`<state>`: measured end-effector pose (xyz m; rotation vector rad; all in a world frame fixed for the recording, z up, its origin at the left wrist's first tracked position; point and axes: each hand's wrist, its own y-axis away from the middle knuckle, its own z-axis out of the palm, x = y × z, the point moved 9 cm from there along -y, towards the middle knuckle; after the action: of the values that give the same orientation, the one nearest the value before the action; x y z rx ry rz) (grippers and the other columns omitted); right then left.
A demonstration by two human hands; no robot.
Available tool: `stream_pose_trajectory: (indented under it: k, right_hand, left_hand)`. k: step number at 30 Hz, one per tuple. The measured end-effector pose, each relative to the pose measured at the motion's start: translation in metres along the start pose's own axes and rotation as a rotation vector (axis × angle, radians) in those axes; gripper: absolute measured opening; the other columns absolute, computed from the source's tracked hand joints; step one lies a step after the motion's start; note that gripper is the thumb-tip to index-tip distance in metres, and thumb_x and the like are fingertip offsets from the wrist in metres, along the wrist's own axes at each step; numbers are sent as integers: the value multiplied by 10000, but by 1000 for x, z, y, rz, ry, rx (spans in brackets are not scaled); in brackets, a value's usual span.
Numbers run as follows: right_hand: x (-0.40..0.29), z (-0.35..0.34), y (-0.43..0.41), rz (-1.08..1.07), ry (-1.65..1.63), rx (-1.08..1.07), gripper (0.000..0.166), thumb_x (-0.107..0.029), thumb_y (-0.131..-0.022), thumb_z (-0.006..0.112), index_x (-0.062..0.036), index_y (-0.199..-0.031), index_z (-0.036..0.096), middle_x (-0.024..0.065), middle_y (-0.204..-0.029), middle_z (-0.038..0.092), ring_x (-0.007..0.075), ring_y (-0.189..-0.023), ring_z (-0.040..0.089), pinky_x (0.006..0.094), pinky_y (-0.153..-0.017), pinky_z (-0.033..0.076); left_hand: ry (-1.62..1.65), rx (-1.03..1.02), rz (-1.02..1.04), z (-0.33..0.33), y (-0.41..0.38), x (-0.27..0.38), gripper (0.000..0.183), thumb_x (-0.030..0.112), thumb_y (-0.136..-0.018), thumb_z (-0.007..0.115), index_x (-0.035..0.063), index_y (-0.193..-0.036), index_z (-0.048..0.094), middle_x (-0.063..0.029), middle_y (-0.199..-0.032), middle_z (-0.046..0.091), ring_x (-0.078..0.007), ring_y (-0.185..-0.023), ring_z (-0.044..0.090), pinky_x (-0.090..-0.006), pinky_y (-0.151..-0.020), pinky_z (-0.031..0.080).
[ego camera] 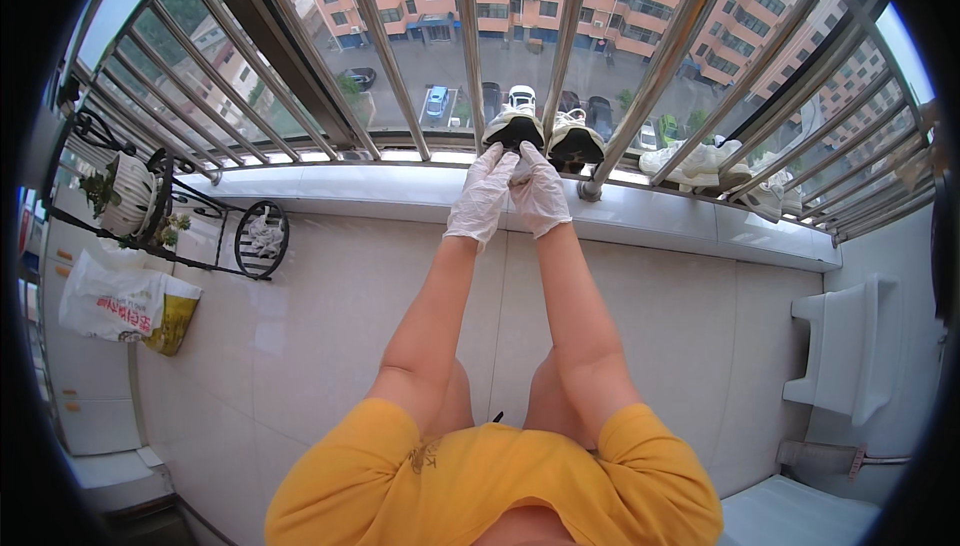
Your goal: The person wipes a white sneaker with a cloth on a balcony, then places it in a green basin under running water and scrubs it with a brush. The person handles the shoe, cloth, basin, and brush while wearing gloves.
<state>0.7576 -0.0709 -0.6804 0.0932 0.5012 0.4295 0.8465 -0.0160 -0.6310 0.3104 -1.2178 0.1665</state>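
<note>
Both my hands wear thin whitish disposable gloves and reach forward to the window ledge. My left hand (480,197) and my right hand (540,193) are side by side, their fingertips at the dark-soled end of a sneaker (514,129) that stands by the metal bars. Whether the fingers grip it or only touch it, I cannot tell. Just right of it a second sneaker (576,142) with a dark sole and white laces stands against the bars, apart from my hands. Farther right, several white shoes (694,163) rest on the ledge beyond the bars.
Metal railing bars (466,43) rise in front of me above a white tiled ledge (360,184). At left are a black metal plant stand (225,246), a white flowerpot (131,193) and a plastic bag (112,298). A white plastic stool (847,347) is at right.
</note>
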Motion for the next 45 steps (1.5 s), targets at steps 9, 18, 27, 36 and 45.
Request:
stream_pose_trajectory:
  k: [9,18,27,36,45]
  right_hand:
    - [-101,-26,82,-434,15,343,78,-110,-937,566,-48,-984,557,77,-883,617,183,-737,629,299,-625,552]
    - [-165,-15,130,-500,73,276,18,-29,-906,568,-26,-888,564,83,-827,594,172,-736,584,271,-621,511]
    - [-149,5,132,-410,28,240,52,-23,-900,574,-18,-951,565,117,-914,623,191,-815,631,269,-664,529]
    - [-136,-11,119,-377,55,186,173,-78,-936,597,-32,-1092,539,108,-941,609,180,-776,619,273,-602,520]
    - [-88,-107,78,82,867,332,317,-349,-960,619,-56,-1075,583,48,-841,563,140,-744,586,250,-550,443]
  left_hand:
    - [-824,-208,1063,103,28,57,458,98,-825,714,18,-1251,566,-162,-1214,605,-293,-1140,598,-368,-980,476]
    - [-820,513,699,22,11,-11,509,141,-779,710,6,-1212,479,-167,-1136,534,-310,-1017,591,-384,-936,463]
    - [428,309,-389,-46,-15,-207,711,229,-790,797,25,-1361,426,-172,-1388,427,-266,-1048,629,-348,-747,567]
    - [-147,502,-200,-82,-49,-205,644,274,-815,789,3,-1330,512,-114,-1151,665,-252,-985,649,-398,-834,503]
    - [-1081,130,-305,-40,-46,-100,676,566,-935,317,31,-1178,653,-292,-1184,615,-450,-1173,548,-476,-960,445]
